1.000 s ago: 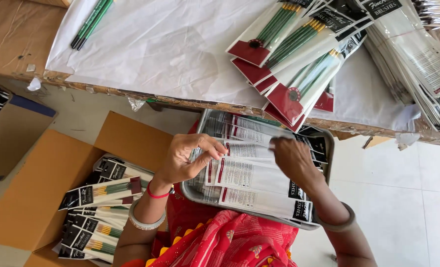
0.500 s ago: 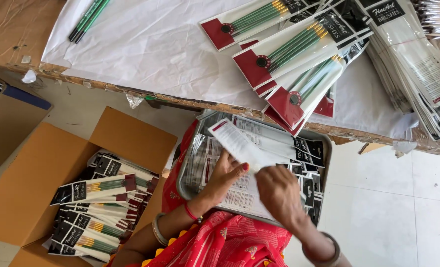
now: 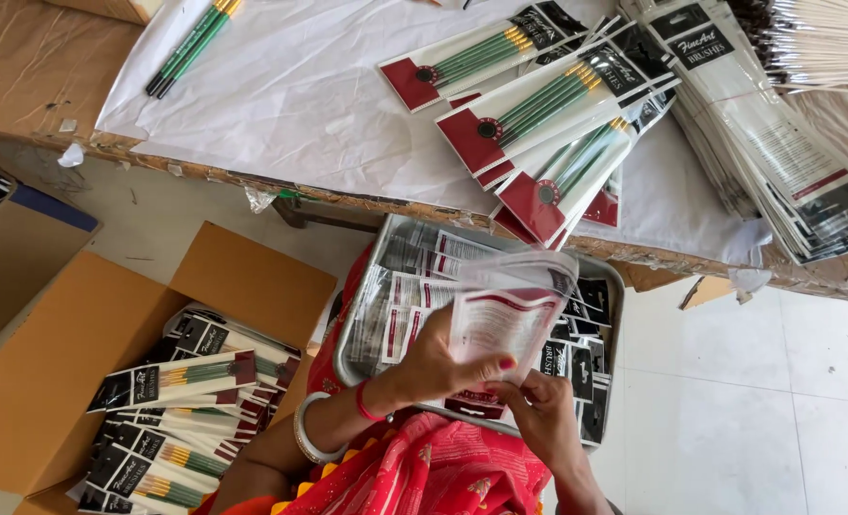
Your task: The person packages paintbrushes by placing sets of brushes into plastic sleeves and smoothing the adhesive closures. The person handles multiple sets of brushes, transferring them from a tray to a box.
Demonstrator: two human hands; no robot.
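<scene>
Over the lap, the left hand (image 3: 433, 367) and right hand (image 3: 543, 415) both pinch one clear packet sleeve (image 3: 505, 319), its long axis rising away from them, the left gripping its side, the right its lower end. It hangs above the metal tray (image 3: 347, 324) of packets, below the bench's near edge, where filled brush packs (image 3: 538, 105) lie.

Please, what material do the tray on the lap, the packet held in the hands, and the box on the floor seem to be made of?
The tray looks like metal: a grey, dull shine along its thin rim. The packet, held by the left hand and right hand, seems to be clear glossy plastic film over a printed card, since it shows glare. The box looks like plain matte brown cardboard, with folded flaps.
</scene>
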